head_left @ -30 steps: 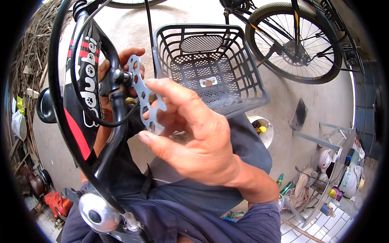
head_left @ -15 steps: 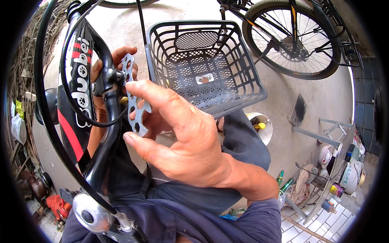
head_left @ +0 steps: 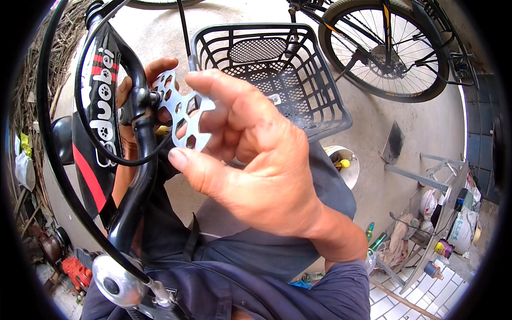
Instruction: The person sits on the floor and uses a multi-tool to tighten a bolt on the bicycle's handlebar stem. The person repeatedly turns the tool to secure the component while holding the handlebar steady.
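Note:
A flat silver multi-hole wrench (head_left: 185, 113) stands at the bolt (head_left: 151, 97) on the black handlebar clamp (head_left: 141, 101). My right hand (head_left: 261, 160) is curled around the wrench's near side, thumb by its lower end, index finger by its upper edge and the other fingers behind it. Behind the clamp and the bike's black, white and red frame tube (head_left: 101, 117), my left hand (head_left: 161, 66) shows only some bent fingers; its grip is hidden. A black cable (head_left: 136, 162) loops across the tube.
A black plastic basket (head_left: 341, 114) stands beyond my right hand. Another bicycle's wheel (head_left: 384, 50) is at the far right. Right of my knee are a white bucket (head_left: 349, 173) and a metal-legged stand (head_left: 416, 178). A silver bell (head_left: 114, 282) sits at the near handlebar.
The wrench has turned so its flat, holed face shows more broadly. My right hand has rotated with it, its index finger lifting and shifting right. My left hand stays behind the clamp.

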### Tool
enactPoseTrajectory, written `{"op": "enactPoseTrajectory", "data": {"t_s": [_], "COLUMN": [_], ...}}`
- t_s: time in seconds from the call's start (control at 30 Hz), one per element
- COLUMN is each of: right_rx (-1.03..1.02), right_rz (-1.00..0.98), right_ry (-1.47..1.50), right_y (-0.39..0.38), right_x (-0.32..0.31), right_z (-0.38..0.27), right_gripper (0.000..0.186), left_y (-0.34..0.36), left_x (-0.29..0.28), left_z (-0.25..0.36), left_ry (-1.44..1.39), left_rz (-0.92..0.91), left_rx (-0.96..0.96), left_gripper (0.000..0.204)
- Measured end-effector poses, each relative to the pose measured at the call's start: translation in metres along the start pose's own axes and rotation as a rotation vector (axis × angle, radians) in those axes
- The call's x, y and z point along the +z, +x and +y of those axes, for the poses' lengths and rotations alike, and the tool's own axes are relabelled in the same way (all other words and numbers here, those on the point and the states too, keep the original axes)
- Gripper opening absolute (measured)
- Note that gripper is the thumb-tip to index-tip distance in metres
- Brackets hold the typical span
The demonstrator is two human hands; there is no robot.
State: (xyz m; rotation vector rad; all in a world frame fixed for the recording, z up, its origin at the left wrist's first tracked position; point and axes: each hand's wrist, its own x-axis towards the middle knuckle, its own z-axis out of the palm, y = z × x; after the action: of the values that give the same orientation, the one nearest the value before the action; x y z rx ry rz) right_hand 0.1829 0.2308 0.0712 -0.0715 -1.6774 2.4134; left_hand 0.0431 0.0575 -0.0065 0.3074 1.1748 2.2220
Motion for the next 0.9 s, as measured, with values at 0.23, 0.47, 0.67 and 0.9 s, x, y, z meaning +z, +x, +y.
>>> {"op": "enactPoseTrajectory", "data": {"t_s": [0.23,0.47,0.67,0.9], "right_rx": [-0.028,-0.141,-0.014,0.081], "right_rz": [-0.002,0.002,0.088,0.085], "right_ry": [-0.088,-0.261,-0.102,0.052], "right_y": [-0.007,-0.020,-0.006,0.009], "right_x": [0.000,0.017,0.002,-0.004], "right_z": [0.006,0.008,-0.003,-0.012], "right_gripper": [0.056,0.058,0.048,0.042], "left_y": [0.007,0.011,0.005,0.001], "left_x": [-0.008,-0.014,-0.003,0.032], "left_z": [-0.006,0.000,-0.004,-0.007], "left_ry": [-0.090,-0.181,-0.065,0.005], "left_rz": [-0.094,-0.205,-0.071,0.192], "left_rx": [-0.036,-0.036,-0.035,0.011], "left_gripper": [0.081,0.083,0.083,0.085]}}
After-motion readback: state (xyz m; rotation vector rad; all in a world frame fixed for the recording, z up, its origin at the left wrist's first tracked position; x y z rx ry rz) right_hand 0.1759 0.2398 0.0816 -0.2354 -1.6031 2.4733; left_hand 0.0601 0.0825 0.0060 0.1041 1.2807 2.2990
